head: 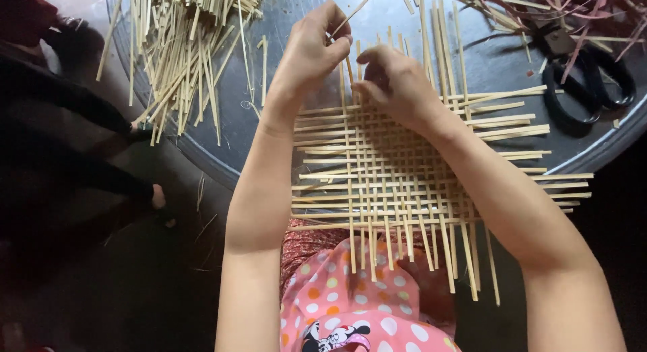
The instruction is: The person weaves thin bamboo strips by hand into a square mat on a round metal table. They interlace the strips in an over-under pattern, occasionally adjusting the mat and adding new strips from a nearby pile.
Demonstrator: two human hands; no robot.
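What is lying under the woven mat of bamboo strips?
The far part of the woven mat rests on the dark round table. Its near edge hangs over the person's lap, above pink dotted cloth. The table surface directly under the weave shows only through small gaps.

Pale woven strip mat [404, 170], open lattice, flat on dark round table; near edge overhangs. One loose strip [350, 18] pinched at far edge.

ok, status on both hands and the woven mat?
Left hand pinching a thin strip at the far edge. Right hand resting on the woven mat. Loose strips left, scissors right, both apart from the mat.
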